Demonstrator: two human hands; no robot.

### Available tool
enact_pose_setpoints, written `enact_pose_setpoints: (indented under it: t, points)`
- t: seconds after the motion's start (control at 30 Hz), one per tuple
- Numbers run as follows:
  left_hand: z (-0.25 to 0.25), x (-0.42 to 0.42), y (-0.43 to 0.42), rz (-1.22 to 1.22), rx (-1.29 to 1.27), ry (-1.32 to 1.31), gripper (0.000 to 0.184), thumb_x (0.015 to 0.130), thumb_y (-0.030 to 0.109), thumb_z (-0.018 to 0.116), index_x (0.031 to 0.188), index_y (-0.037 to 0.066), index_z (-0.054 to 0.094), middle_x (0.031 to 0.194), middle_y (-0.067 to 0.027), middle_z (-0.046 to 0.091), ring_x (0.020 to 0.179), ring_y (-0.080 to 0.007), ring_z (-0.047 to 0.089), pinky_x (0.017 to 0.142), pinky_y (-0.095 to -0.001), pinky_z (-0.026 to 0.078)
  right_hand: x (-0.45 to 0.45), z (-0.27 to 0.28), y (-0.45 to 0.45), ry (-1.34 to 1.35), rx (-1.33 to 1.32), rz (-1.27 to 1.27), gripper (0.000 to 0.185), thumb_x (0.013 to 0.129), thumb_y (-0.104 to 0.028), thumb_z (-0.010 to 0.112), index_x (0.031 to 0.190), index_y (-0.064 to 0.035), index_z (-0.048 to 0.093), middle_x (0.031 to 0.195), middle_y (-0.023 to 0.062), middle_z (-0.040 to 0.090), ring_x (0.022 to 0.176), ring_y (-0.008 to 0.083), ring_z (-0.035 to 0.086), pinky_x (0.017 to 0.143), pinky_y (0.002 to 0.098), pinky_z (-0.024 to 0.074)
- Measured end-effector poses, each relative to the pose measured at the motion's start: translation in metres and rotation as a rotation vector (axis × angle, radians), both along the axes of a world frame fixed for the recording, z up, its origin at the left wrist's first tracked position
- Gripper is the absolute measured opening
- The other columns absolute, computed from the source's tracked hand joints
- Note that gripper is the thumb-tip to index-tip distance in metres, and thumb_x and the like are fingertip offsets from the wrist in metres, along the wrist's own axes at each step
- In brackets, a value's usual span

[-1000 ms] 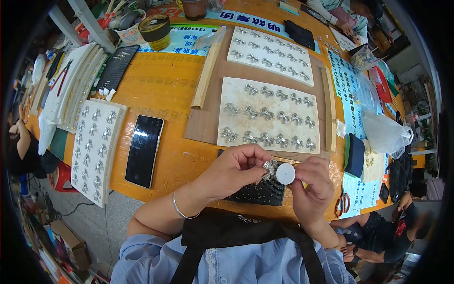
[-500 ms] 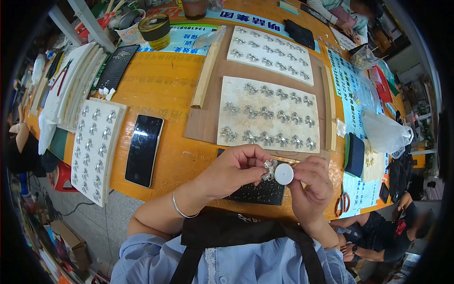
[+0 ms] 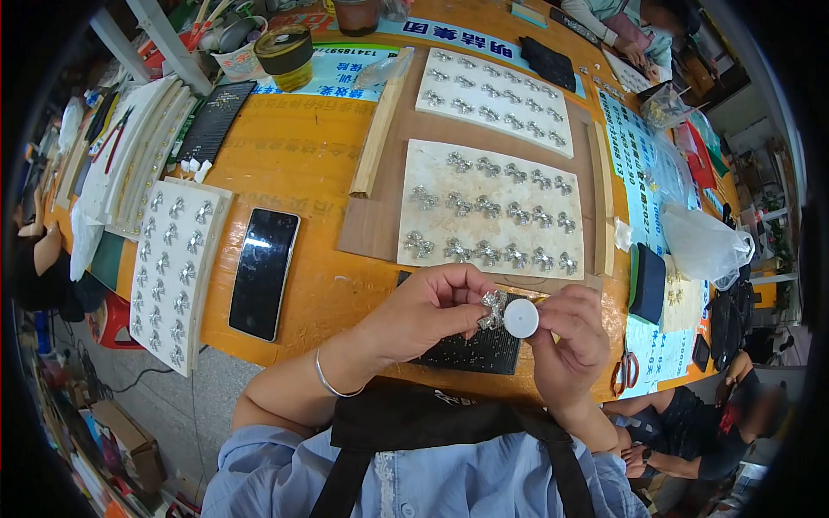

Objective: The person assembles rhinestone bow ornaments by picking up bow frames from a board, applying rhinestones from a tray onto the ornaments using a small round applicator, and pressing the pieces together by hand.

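Between the fingertips of my left hand (image 3: pixel 436 306) is a silvery bow-shaped ornament (image 3: pixel 492 309), partly covered by the thumb and fingers. My right hand (image 3: pixel 566 345) pinches a round white disc-like piece (image 3: pixel 521 319) by its right side, and the disc sits right against the ornament or very close to it. Whatever lies behind the disc is hidden. Below both hands is a black ribbed tray (image 3: pixel 471 354) with many tiny shiny bits on it. Just beyond them, a white board (image 3: pixel 436 177) bears rows of similar silver bows.
A second white board (image 3: pixel 432 82) with bows lies farther back, between wooden strips (image 3: pixel 380 129). To the left are a phone (image 3: pixel 263 274) and another board of bows (image 3: pixel 194 285). Scissors (image 3: pixel 628 373) lie at right. A co-worker's hand (image 3: pixel 636 53) is at the far right.
The white disc has shifted very slightly to the right, away from the ornament. Both hands otherwise keep the same hold.
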State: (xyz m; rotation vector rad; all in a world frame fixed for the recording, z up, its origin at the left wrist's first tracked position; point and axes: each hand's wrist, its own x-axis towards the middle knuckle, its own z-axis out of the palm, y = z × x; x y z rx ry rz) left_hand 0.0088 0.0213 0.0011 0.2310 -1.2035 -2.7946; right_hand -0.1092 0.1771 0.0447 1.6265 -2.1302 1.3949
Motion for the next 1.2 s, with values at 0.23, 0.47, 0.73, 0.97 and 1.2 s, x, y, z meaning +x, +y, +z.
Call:
enact_pose_setpoints:
  t: [0.23, 0.47, 0.73, 0.97, 1.2]
  points:
    - [-0.0018, 0.0, -0.0002, -0.002, 0.029, 0.025, 0.016, 0.085, -0.001, 0.054, 0.102, 0.0, 0.055, 0.083, -0.0054, 0.06, 0.068, -0.0091, 0.055, 0.062, -0.0217, 0.046, -0.0008, 0.0009, 0.0012, 0.021, 0.01, 0.01, 0.028, 0.061, 0.009, 0.071, 0.082, -0.0091, 0.064, 0.082, 0.0049, 0.065, 0.077, 0.0248, 0.058, 0.073, 0.0328, 0.0453]
    - [-0.0014, -0.0003, 0.0, -0.002, 0.039, 0.014, 0.016, 0.085, -0.001, 0.054, 0.101, 0.001, 0.055, 0.083, -0.006, 0.06, 0.069, -0.0091, 0.055, 0.062, -0.022, 0.045, 0.0011, 0.0022, 0.0005, 0.026, 0.021, 0.006, 0.028, 0.062, 0.008, 0.072, 0.083, -0.0096, 0.065, 0.082, 0.0044, 0.065, 0.076, 0.0248, 0.057, 0.071, 0.0319, 0.0454]
    - [-0.003, -0.0007, 0.0008, -0.004, 0.049, 0.025, 0.014, 0.086, -0.001, 0.054, 0.099, 0.001, 0.056, 0.083, -0.0056, 0.06, 0.069, -0.009, 0.055, 0.062, -0.0219, 0.045, 0.0014, 0.0023, 0.0009, 0.034, 0.029, 0.012, 0.029, 0.061, 0.009, 0.071, 0.082, -0.0094, 0.065, 0.082, 0.0046, 0.065, 0.076, 0.025, 0.057, 0.071, 0.0318, 0.0453]
    - [-0.0024, -0.0004, 0.0006, -0.002, 0.05, 0.012, 0.012, 0.087, 0.002, 0.055, 0.099, 0.001, 0.056, 0.083, -0.0054, 0.06, 0.069, -0.0089, 0.054, 0.062, -0.0221, 0.044, 0.0015, 0.0022, 0.0022, 0.029, 0.006, -0.005, 0.029, 0.061, 0.009, 0.071, 0.082, -0.0094, 0.065, 0.083, 0.0041, 0.064, 0.078, 0.025, 0.057, 0.072, 0.0321, 0.0449]
    - [-0.0056, -0.0008, 0.001, -0.019, 0.09, 0.023, 0.011, 0.088, 0.005, 0.056, 0.098, 0.001, 0.056, 0.084, -0.0053, 0.06, 0.069, -0.009, 0.054, 0.062, -0.0223, 0.044, 0.0009, 0.0013, 0.0021, 0.039, -0.007, -0.001, 0.029, 0.061, 0.009, 0.071, 0.083, -0.0098, 0.065, 0.082, 0.0036, 0.064, 0.078, 0.0243, 0.057, 0.073, 0.0315, 0.0439]
